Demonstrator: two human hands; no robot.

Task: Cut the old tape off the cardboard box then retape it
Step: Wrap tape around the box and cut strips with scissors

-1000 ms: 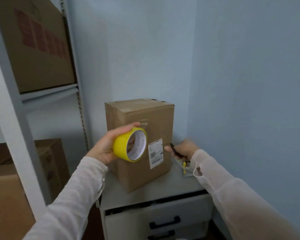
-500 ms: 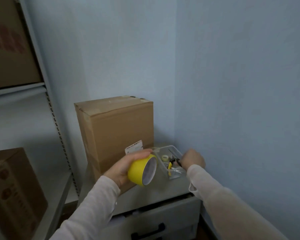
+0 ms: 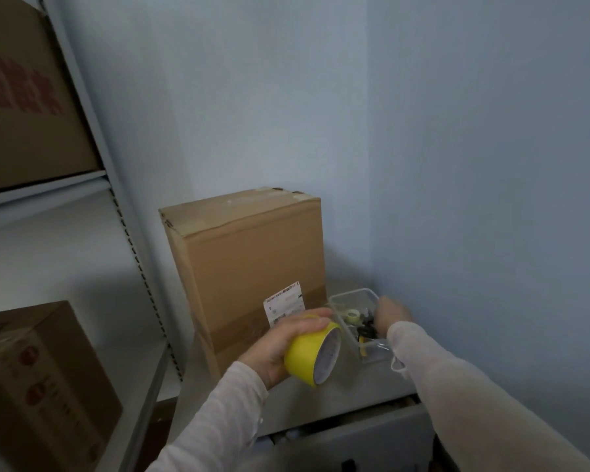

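While left grip clasps yellow tape roll, brown box stands taped, labelled; right grip unclear.

Dim, flat, bluish room light, grainy and soft throughout. The tall brown cardboard box throws a faint shadow on the wall to its left. Left of it, the grey metal shelf post bows from wide-angle distortion. Just in front of the box, the yellow roll of tape is slightly blurred.

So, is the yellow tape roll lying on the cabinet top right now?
No, the left hand grips the yellow tape roll, holding it up in front of the cardboard box.
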